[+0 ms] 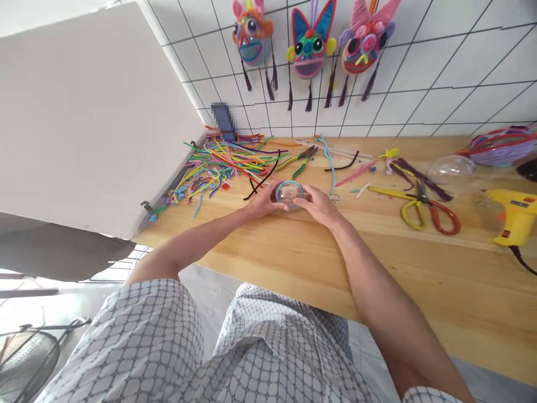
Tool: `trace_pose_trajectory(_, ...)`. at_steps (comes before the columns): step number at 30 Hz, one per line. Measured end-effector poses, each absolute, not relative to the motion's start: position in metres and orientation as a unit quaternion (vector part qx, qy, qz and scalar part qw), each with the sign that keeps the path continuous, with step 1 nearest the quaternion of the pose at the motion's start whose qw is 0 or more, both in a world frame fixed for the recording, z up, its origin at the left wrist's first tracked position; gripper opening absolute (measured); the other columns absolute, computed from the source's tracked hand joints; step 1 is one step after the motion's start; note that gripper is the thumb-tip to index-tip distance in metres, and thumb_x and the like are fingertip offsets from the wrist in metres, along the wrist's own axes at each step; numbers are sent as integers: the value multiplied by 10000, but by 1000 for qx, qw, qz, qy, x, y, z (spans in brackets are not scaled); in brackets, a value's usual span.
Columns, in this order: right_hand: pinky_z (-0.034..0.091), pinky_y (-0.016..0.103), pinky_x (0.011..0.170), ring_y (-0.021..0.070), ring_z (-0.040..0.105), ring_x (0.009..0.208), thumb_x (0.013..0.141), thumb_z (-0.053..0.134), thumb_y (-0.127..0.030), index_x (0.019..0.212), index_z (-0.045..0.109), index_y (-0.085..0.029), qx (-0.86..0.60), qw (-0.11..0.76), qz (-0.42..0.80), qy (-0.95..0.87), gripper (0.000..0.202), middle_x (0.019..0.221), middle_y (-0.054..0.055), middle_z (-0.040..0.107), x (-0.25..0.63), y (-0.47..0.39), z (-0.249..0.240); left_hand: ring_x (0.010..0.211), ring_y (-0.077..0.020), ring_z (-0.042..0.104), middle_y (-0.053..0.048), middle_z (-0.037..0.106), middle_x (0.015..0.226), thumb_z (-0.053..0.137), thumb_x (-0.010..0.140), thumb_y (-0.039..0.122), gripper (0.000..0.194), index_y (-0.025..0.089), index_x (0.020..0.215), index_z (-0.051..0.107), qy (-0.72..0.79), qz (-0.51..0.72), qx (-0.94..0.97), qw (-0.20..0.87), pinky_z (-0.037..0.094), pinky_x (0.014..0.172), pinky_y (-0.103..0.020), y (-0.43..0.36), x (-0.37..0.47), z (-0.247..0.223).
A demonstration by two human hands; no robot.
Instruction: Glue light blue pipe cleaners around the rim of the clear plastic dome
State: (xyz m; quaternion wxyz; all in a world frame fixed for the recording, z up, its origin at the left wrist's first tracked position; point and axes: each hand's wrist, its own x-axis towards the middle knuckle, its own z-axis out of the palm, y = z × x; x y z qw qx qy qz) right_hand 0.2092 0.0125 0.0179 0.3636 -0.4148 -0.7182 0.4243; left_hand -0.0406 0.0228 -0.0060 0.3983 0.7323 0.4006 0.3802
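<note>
Both of my hands are wrapped around a clear plastic dome (287,195) with a light blue pipe cleaner (289,182) along its rim, low over the wooden table. My left hand (265,202) grips its left side, and my right hand (318,204) grips the right side with the thumb across its front. Just left of my left hand lie black pipe cleaners (263,182). A light blue pipe cleaner strand (330,162) and a small metal ring-like piece (334,198) lie beside my right hand.
Pliers (300,162) and a pile of coloured pipe cleaners (235,159) lie behind and left. Scissors (423,204), a yellow glue gun (514,215) and another clear dome (451,168) are on the right. Decorated masks (310,50) hang on the tiled wall. A large white panel (92,112) stands left.
</note>
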Motion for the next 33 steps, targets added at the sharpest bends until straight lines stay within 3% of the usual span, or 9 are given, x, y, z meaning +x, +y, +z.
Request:
trace_pose_trajectory(6,609,479,981,291,771,1032,879,740,-768,1231,740,-269,-408,373,489,-675,611,1236,79,828,204,11,15,1387,-379,739,-224,735,1465,1022,606,757,1129,182,1479,594,398,383,738,388,550,1246,-577,23,-44,-12)
trace_pose_trajectory(9,604,469,950,286,762,1009,888,709,-820,1144,714,-250,-470,395,433,-661,625,1227,99,824,197,9,14,1391,-383,732,-237,727,1467,1009,633,759,1134,168,1501,581,395,374,759,359,557,1236,-575,23,-46,-14)
trace_pose_trajectory(14,596,443,838,279,738,905,806,873,-676,1153,712,-265,-488,393,365,-689,562,1150,75,819,194,-1,16,1384,-361,738,-220,713,1494,981,671,777,1146,196,1553,537,379,351,766,382,594,1190,-539,29,-47,-17)
trace_pose_trajectory(20,592,463,861,313,735,964,796,895,-601,1155,716,-271,-528,367,321,-695,520,1133,77,799,187,-14,23,1357,-343,746,-205,724,1481,941,669,839,1182,198,1569,521,343,364,771,395,599,1169,-487,30,-43,-20)
trace_pose_trajectory(25,577,520,1014,353,724,1113,816,874,-635,1267,712,-254,-543,376,263,-703,612,1246,108,793,178,-21,19,1413,-359,702,-192,705,1512,995,730,685,1064,199,1563,545,310,375,815,314,561,1204,-499,26,-41,-18)
trace_pose_trajectory(29,592,520,1038,324,741,1103,938,728,-766,1305,725,-279,-525,372,340,-686,610,1244,84,801,186,-19,17,1426,-378,689,-179,705,1507,1051,694,577,1052,202,1544,556,326,360,820,301,543,1225,-528,26,-40,-15)
trace_pose_trajectory(33,598,531,1080,339,753,1165,913,687,-885,1300,763,-289,-506,377,396,-667,714,1191,73,817,196,-15,17,1455,-378,669,-166,693,1524,1070,681,521,1050,221,1546,556,326,350,821,313,520,1258,-536,28,-40,-14)
